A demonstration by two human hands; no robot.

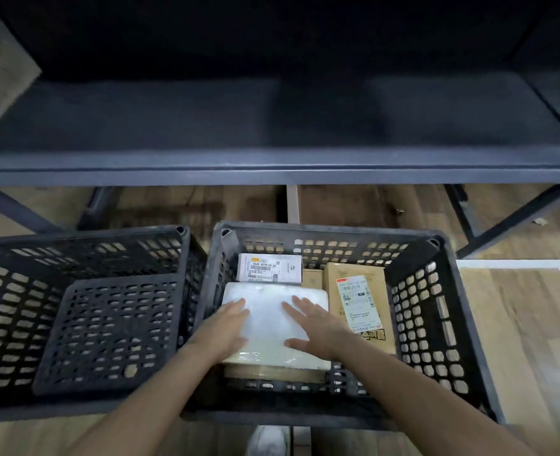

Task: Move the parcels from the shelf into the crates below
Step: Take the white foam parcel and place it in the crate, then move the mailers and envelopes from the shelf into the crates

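Both forearms reach into the right crate [443, 291], left hand [227, 327] and right hand [311, 327] lying open-palmed on the white parcel [265, 319] beside a labelled brown box [357, 301], settling it there, so next comes lifting clear toward the bare-looking shelf [272, 169].

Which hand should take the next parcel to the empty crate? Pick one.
Left. The left hand lies nearer the empty left crate; the right hand is farther. Both rest flat on the white parcel. The shelf shows no parcels.
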